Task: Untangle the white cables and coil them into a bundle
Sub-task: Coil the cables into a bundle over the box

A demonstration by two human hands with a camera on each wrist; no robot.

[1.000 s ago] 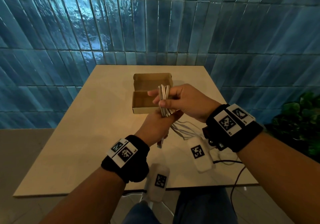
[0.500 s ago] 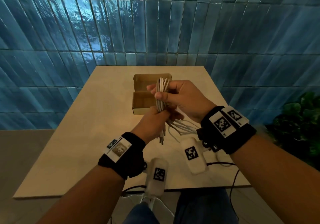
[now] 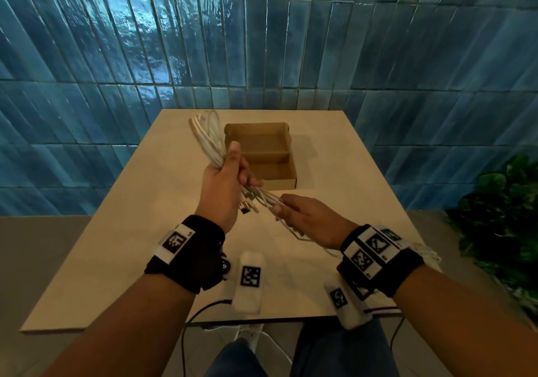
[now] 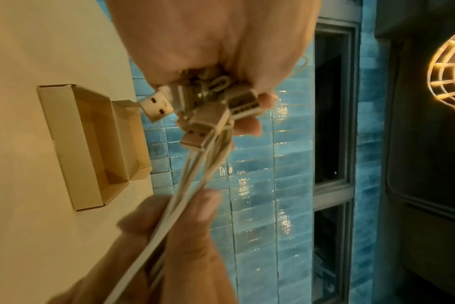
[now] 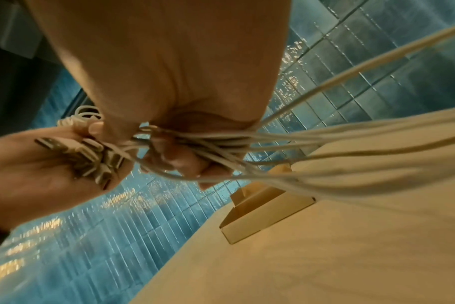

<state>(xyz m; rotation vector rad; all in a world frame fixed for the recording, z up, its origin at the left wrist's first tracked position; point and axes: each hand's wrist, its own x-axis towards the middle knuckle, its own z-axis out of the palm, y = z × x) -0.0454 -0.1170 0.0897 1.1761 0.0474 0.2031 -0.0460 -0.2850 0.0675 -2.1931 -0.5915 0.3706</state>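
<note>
White cables are held above the counter by both hands, as one bunch running diagonally from far left to near right. Left hand grips the bunch at its middle, fingers and thumb curled round it. Looped cable ends project beyond this hand toward the far left, above the far counter edge. USB plugs cluster just below the left fist; several metal connector ends show in the left wrist view. Right hand holds the loose strands near and to the right of the left hand, fingers curled round the strands, which pass between thumb and fingers. In the right wrist view, slack strands trail away past the wrist. Cardboard box sits open on the counter, beyond the hands, its lid flap raised at the far side. It is apart from the cables. Blue tiled wall stands behind the counter. Green plant occupies the right edge of the head view.
</note>
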